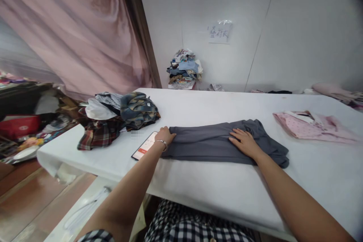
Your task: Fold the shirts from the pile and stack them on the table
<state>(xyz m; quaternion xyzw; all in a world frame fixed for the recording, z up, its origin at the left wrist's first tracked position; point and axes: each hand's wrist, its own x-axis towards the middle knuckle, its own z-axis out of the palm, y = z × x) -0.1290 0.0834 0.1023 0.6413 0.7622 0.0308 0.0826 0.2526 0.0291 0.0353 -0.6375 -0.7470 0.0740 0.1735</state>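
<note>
The folded dark grey cotton garment [218, 143] lies mid-worktop [312, 181] on white cloth, left hand [166, 135] pinching its left edge, right hand [244, 141] pressed flat, grip spread, beside a phone [144, 146] and crumpled plaid clothes [113, 119].
</note>
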